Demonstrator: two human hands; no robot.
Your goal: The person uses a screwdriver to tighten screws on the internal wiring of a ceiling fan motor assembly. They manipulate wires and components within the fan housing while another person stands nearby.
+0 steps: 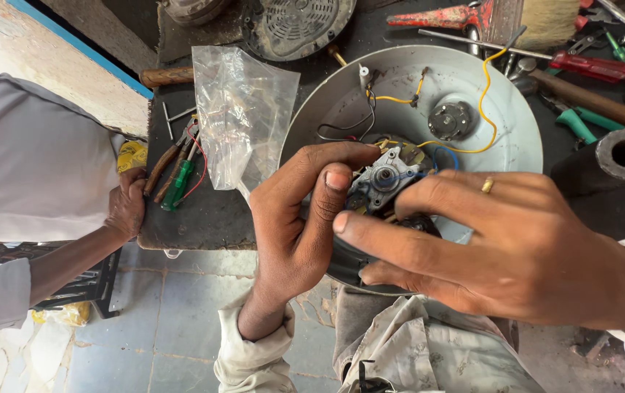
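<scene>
Metal and copper show between the person's hands: a small motor assembly with a grey bracket and a round bearing in its middle. The left hand grips it from the left side, thumb pressed on the bracket edge. The right hand closes around it from the right, its fingers laid over the dark body below. The motor sits inside the round pale housing, which lies on the dark worktop. To do this well, it seems wise to hold the motor level and keep the yellow wire and blue wire from being pinched. Further left lie a plastic bag and a green screwdriver, where another person's hand rests on the worktop edge. Farthest away lie red-handled tools and a brush.
</scene>
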